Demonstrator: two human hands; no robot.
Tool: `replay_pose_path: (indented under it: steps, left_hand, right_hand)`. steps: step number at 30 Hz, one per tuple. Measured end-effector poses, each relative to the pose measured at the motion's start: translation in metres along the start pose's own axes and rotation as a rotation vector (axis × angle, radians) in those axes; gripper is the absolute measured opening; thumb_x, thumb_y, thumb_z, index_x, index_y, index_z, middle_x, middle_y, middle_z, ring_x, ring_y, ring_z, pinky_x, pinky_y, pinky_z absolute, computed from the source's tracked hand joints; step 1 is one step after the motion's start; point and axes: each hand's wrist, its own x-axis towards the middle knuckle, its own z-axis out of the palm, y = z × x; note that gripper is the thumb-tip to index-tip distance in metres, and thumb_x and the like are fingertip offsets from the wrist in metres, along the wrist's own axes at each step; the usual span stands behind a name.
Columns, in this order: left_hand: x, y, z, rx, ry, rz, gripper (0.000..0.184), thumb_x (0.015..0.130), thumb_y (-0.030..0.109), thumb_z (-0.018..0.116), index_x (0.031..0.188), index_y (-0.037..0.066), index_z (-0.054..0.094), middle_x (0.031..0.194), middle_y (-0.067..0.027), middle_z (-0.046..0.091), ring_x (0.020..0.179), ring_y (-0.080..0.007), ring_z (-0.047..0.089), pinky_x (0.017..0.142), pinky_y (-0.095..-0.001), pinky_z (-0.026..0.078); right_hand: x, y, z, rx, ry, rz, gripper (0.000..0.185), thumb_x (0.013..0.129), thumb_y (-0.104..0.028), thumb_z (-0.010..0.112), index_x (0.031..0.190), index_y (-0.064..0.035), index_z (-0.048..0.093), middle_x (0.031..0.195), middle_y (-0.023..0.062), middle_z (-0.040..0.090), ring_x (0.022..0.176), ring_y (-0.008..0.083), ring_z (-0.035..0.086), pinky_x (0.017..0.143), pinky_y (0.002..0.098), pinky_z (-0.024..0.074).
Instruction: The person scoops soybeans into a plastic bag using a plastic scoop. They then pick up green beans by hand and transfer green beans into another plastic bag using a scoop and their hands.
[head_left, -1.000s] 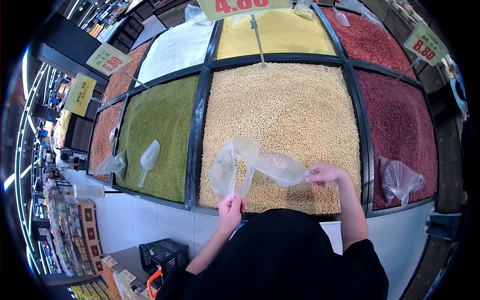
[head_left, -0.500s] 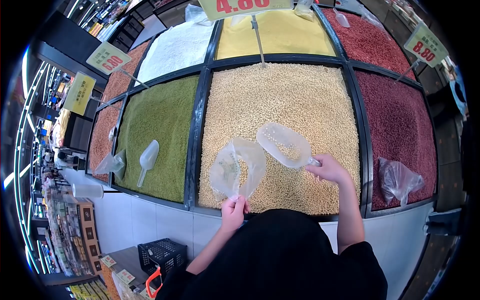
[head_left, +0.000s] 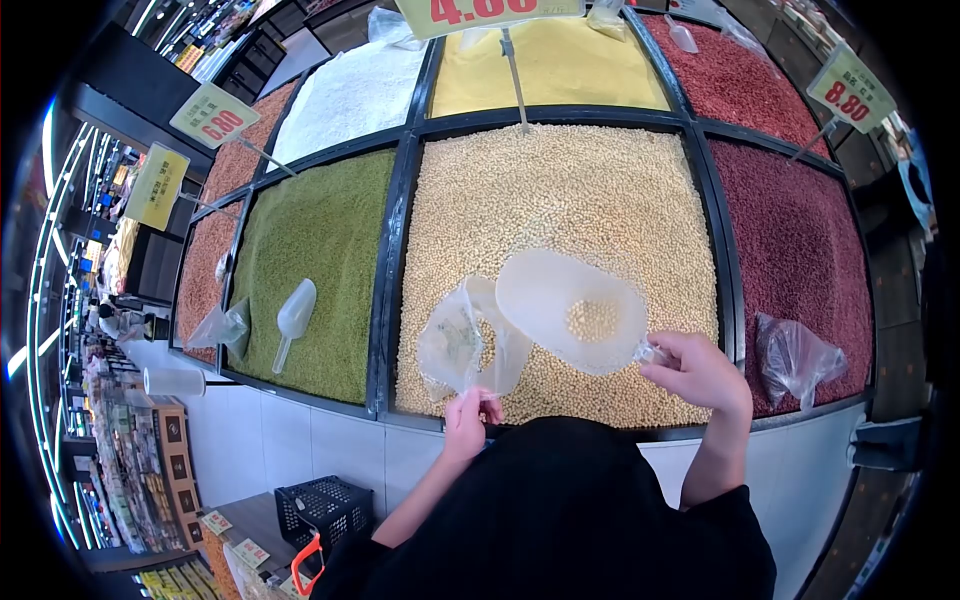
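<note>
Pale soybeans (head_left: 560,180) fill the middle bin in front of me. My right hand (head_left: 700,375) is closed around the handle of a translucent plastic scoop (head_left: 540,290), raised above the beans. Some soybeans lie in the scoop near its handle end. My left hand (head_left: 468,418) pinches the lower edge of a clear plastic bag (head_left: 455,345) over the near part of the bin. The bag's mouth is spread, and the scoop's front end overlaps its right side. Whether scoop and bag touch, I cannot tell.
Green mung beans (head_left: 320,230) with another scoop (head_left: 296,312) fill the left bin. Dark red beans (head_left: 790,250) and a plastic bag (head_left: 795,360) are at right. Price signs (head_left: 850,88) stand on stems. A black basket (head_left: 325,508) sits low at left.
The scoop has risen toward me and now covers part of the bag's right side. Its beans have gathered nearer the handle. My right hand has moved right; my left hand stays nearly in place.
</note>
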Motion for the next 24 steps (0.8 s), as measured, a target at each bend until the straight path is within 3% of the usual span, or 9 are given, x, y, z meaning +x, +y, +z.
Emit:
replay_pose_path:
  steps: [1, 5, 7, 10, 17, 19, 24]
  left_hand:
    - [0.001, 0.000, 0.000, 0.013, -0.021, 0.013, 0.043, 0.110, 0.025, 0.033, 0.090, -0.001, 0.061, 0.073, -0.0094, 0.064, 0.063, -0.0139, 0.058, 0.061, -0.0273, 0.047]
    - [0.001, -0.003, 0.001, -0.040, -0.015, 0.053, 0.045, 0.111, 0.027, 0.032, 0.091, -0.001, 0.061, 0.074, -0.0087, 0.064, 0.065, -0.0134, 0.058, 0.061, -0.0268, 0.047]
    - [0.000, -0.002, 0.001, 0.081, -0.052, 0.047, 0.046, 0.111, 0.029, 0.032, 0.091, 0.000, 0.062, 0.074, -0.0072, 0.064, 0.065, -0.0123, 0.058, 0.062, -0.0260, 0.047]
    - [0.001, -0.010, 0.001, 0.093, -0.094, 0.044, 0.047, 0.111, 0.030, 0.033, 0.091, 0.001, 0.062, 0.074, -0.0055, 0.063, 0.065, -0.0108, 0.057, 0.062, -0.0252, 0.046]
    - [-0.003, -0.005, 0.004, 0.060, -0.090, -0.010, 0.049, 0.111, 0.032, 0.033, 0.087, 0.002, 0.063, 0.074, -0.0040, 0.063, 0.066, -0.0094, 0.056, 0.063, -0.0240, 0.045]
    - [-0.004, -0.006, 0.004, 0.059, -0.075, -0.013, 0.049, 0.111, 0.031, 0.033, 0.086, 0.002, 0.063, 0.075, -0.0042, 0.064, 0.066, -0.0094, 0.056, 0.063, -0.0239, 0.045]
    - [-0.006, -0.010, 0.004, 0.075, -0.056, -0.010, 0.049, 0.111, 0.030, 0.032, 0.086, 0.002, 0.063, 0.076, -0.0049, 0.065, 0.065, -0.0099, 0.056, 0.063, -0.0239, 0.045]
  right_hand:
    - [-0.004, -0.005, -0.004, -0.164, -0.067, -0.032, 0.035, 0.089, -0.021, 0.074, 0.116, 0.0001, 0.066, 0.066, 0.0080, 0.061, 0.056, 0.0144, 0.055, 0.055, 0.0306, 0.0451]
    - [-0.010, -0.017, -0.004, -0.262, -0.155, -0.054, 0.038, 0.088, -0.026, 0.073, 0.117, -0.0023, 0.066, 0.067, 0.0136, 0.063, 0.056, 0.0226, 0.060, 0.056, 0.0346, 0.0471]
    - [-0.008, -0.023, 0.003, -0.336, -0.177, -0.060, 0.035, 0.090, -0.031, 0.071, 0.112, -0.0032, 0.067, 0.072, 0.0156, 0.066, 0.064, 0.0306, 0.065, 0.058, 0.0393, 0.0493]
    - [0.004, -0.025, 0.023, -0.459, -0.131, -0.150, 0.031, 0.091, -0.032, 0.068, 0.105, -0.0039, 0.067, 0.077, 0.0158, 0.068, 0.073, 0.0351, 0.067, 0.063, 0.0437, 0.0520]
    - [0.038, -0.022, 0.101, -0.578, 0.060, -0.318, 0.020, 0.091, -0.024, 0.065, 0.097, -0.0046, 0.062, 0.077, 0.0176, 0.067, 0.075, 0.0363, 0.067, 0.067, 0.0472, 0.0540]
    - [0.043, -0.021, 0.117, -0.584, 0.137, -0.301, 0.017, 0.089, -0.023, 0.065, 0.100, -0.0100, 0.062, 0.078, 0.0154, 0.064, 0.074, 0.0347, 0.066, 0.066, 0.0471, 0.0525]
    - [0.043, -0.013, 0.140, -0.698, 0.230, -0.319, 0.024, 0.085, -0.022, 0.071, 0.106, -0.0130, 0.064, 0.079, 0.0108, 0.062, 0.073, 0.0305, 0.065, 0.063, 0.0441, 0.0519]
